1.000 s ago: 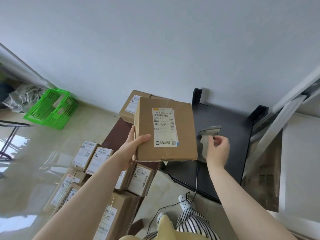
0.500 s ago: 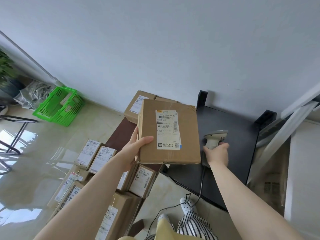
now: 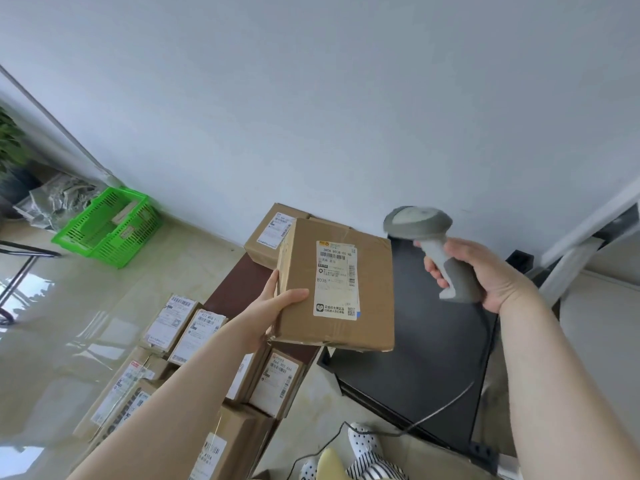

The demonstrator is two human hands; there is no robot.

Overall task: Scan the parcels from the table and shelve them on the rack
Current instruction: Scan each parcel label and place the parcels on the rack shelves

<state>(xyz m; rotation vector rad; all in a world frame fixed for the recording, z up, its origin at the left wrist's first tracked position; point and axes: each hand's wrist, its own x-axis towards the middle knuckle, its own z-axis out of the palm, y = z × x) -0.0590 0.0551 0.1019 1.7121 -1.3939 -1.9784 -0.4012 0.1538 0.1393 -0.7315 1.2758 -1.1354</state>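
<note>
My left hand [image 3: 277,301] grips the left edge of a brown cardboard parcel [image 3: 301,271], held up with its white shipping label [image 3: 336,280] facing me. My right hand [image 3: 485,273] holds a grey barcode scanner [image 3: 420,225] by its handle, raised in the air to the right of the parcel, head near the parcel's top right corner. Its cable hangs down over the black table [image 3: 426,358]. Another parcel [image 3: 273,233] lies on the dark brown table [image 3: 235,289] behind the held one.
Several labelled parcels [image 3: 183,323] stand and lie on the floor at lower left. A green plastic basket [image 3: 110,226] sits by the wall at left. A white rack frame [image 3: 581,237] rises at the right edge. My feet and striped clothing show at the bottom.
My right hand has picked the scanner up off the black table and raised it beside the parcel. The left hand has kept the parcel held up.
</note>
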